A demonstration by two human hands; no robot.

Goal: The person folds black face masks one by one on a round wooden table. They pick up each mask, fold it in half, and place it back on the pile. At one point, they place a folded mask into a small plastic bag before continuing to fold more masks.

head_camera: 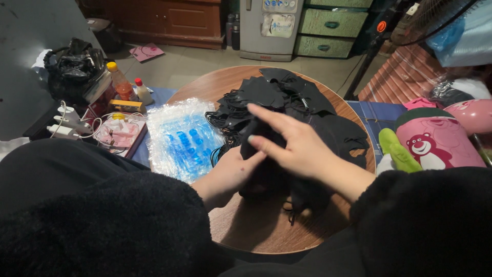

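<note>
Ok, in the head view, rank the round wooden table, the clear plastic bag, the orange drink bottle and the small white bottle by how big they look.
1. Round wooden table
2. Clear plastic bag
3. Orange drink bottle
4. Small white bottle
The two bottles stand side by side farther from the camera, so they may look smaller than they are.

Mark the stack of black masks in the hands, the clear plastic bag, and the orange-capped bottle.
stack of black masks (266,177), head view, lower body of the stack.
clear plastic bag (179,136), head view, middle of its crinkled face.
orange-capped bottle (122,86), head view, upper body.
</note>
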